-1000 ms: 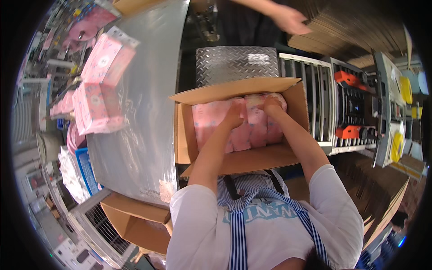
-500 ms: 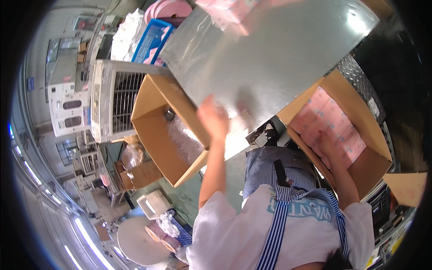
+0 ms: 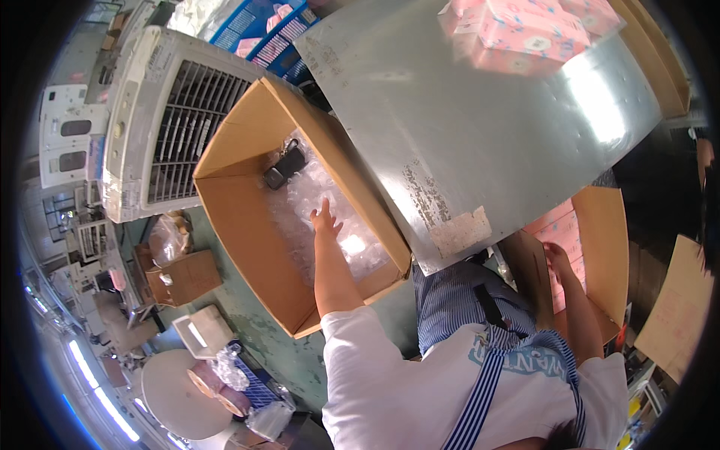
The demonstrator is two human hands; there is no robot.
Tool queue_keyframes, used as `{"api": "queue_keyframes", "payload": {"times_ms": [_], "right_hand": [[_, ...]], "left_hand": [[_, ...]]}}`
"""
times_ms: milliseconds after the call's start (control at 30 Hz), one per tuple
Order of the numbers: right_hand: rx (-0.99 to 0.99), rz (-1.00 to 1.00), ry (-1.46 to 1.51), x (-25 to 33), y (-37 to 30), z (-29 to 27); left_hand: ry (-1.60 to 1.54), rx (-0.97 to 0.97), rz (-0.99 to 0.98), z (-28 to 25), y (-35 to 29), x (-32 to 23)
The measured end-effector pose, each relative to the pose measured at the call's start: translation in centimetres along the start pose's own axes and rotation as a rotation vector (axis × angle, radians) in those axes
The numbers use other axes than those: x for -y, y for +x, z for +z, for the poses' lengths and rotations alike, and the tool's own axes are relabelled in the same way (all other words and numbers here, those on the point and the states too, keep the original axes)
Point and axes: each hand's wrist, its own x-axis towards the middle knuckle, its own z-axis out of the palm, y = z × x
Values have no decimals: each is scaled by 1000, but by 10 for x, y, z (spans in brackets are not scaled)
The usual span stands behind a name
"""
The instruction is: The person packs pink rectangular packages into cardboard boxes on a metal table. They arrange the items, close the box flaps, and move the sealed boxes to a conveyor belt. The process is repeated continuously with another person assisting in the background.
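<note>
Lettering [image 3: 484,354] marks the shirt [image 3: 397,382], left hand [image 3: 327,222] splayed over plastic [image 3: 315,184], right hand's [image 3: 556,259] grip unclear.

Clear plastic [image 3: 316,178] in carton [image 3: 231,251], boxed pink packs [image 3: 562,225]

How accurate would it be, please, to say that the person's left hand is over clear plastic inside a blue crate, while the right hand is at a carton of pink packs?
The container is wrong: in the head view, the left hand is over clear plastic inside a brown cardboard box. The right hand is indeed at a carton of pink packs.
</note>
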Motion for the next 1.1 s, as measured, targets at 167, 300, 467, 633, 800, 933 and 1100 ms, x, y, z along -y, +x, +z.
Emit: {"api": "queue_keyframes", "payload": {"times_ms": [167, 300, 467, 633, 800, 933, 1100], "right_hand": [[36, 128, 69, -43, -2, -8], [136, 127, 276, -21, 0, 18], [194, -42, 136, -11, 10, 28], [182, -263, -40, -24, 28, 21], [-3, -369, -332, -31, 22, 11], [-84, -864, -143, 54, -42, 36], [212, -796, 429, 102, -137, 16]], "left_hand": [[-203, -138, -98, 41, 44, 0], [772, -358, 377, 40, 43, 14], [887, -242, 696, 10, 56, 45], [86, -105, 867, -33, 24, -1], [-304, 338, 971, 3, -153, -60], [-148, 651, 860, 66, -336, 7], [105, 1302, 632, 162, -447, 147]]}}
